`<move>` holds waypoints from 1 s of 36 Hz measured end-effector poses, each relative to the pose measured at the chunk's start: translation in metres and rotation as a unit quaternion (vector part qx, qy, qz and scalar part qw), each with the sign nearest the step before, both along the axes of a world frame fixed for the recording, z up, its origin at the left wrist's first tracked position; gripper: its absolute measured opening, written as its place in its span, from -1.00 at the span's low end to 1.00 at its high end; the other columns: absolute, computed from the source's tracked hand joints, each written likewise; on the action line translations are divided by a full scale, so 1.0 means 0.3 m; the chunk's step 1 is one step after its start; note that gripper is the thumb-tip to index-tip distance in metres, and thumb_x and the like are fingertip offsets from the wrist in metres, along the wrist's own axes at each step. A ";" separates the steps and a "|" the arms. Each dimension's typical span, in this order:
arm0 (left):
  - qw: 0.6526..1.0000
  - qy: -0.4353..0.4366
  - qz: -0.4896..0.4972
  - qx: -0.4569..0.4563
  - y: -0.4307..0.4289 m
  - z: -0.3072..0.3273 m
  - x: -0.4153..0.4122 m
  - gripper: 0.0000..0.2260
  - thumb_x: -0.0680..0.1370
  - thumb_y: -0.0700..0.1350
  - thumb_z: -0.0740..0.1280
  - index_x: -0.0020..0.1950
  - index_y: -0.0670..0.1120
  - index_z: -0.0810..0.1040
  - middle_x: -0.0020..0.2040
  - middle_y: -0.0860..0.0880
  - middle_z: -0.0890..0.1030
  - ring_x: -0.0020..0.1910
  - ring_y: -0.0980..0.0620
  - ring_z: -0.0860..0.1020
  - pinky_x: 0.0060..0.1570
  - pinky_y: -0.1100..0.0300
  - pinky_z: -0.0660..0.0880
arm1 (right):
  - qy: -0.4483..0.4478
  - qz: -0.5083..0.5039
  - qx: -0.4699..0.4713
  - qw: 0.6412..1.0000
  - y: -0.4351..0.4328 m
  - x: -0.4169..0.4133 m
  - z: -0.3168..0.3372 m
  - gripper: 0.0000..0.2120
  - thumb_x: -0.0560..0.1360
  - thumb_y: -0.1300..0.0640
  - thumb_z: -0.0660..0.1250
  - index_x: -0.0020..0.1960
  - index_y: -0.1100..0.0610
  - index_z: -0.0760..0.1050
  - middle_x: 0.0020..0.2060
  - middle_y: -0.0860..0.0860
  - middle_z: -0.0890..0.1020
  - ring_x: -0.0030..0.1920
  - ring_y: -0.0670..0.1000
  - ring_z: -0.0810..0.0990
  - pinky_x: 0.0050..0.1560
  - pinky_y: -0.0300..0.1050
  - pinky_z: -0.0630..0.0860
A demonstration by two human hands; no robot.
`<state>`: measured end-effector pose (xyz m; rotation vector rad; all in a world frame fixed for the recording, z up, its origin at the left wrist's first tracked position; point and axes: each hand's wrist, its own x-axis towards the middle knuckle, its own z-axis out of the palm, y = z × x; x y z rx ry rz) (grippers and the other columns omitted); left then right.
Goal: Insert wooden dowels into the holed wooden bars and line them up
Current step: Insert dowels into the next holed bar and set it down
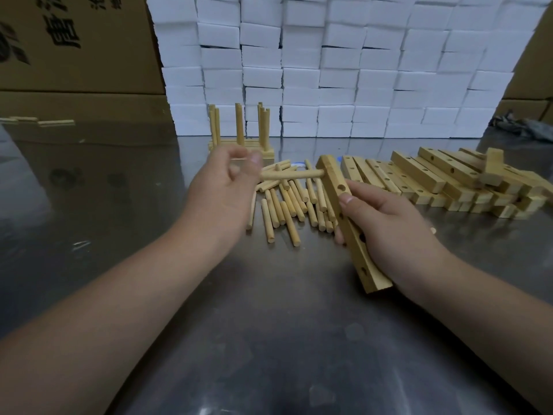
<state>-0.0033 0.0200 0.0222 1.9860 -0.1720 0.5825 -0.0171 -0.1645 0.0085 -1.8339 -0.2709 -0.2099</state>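
- Left hand: pinches one dowel held level, its far tip meeting the top end of the bar.
- Right hand: grasps that holed bar, tilted above the metal table.
- Loose dowels: scattered beneath, between the hands.
- Spare bars: heaped on the right.
- Finished bars: behind the left hand, dowels upright.

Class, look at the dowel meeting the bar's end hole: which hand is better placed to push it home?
Left. The left hand pinches the dowel by its outer end, with its tip at the end hole of the bar. The right hand is busy gripping the bar's middle, steadying it.
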 end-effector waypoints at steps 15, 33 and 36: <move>0.940 0.112 0.026 0.321 -0.024 -0.061 0.022 -0.80 0.54 0.09 0.20 0.11 0.16 0.54 -0.03 0.07 0.41 -0.08 0.08 0.39 -0.21 0.21 0.26 | 0.013 -0.114 0.056 0.992 -0.020 0.024 0.005 -0.62 0.60 -0.06 0.10 0.38 -0.01 0.34 -0.41 -0.12 0.63 -0.41 -0.17 0.53 -0.27 -0.09 0.45; 0.916 0.172 0.190 0.309 0.028 -0.055 0.074 -0.84 0.52 -0.20 0.20 -0.08 0.09 0.40 -0.11 0.02 0.49 -0.12 -0.03 0.41 -0.04 0.11 0.34 | -0.007 -0.132 0.059 0.989 -0.027 0.027 0.001 -0.64 0.60 -0.06 0.10 0.36 -0.01 0.35 -0.40 -0.13 0.62 -0.32 -0.09 0.52 -0.17 0.00 0.50; 0.938 0.111 0.221 0.242 0.032 -0.054 0.076 -0.87 0.54 -0.22 0.16 -0.01 0.02 0.32 -0.21 0.05 0.38 -0.21 -0.02 0.37 -0.11 0.10 0.30 | -0.007 -0.140 0.067 0.988 -0.025 0.025 0.010 -0.74 0.61 -0.04 0.08 0.22 -0.02 0.42 -0.40 -0.16 0.61 -0.25 -0.07 0.52 0.01 0.14 0.53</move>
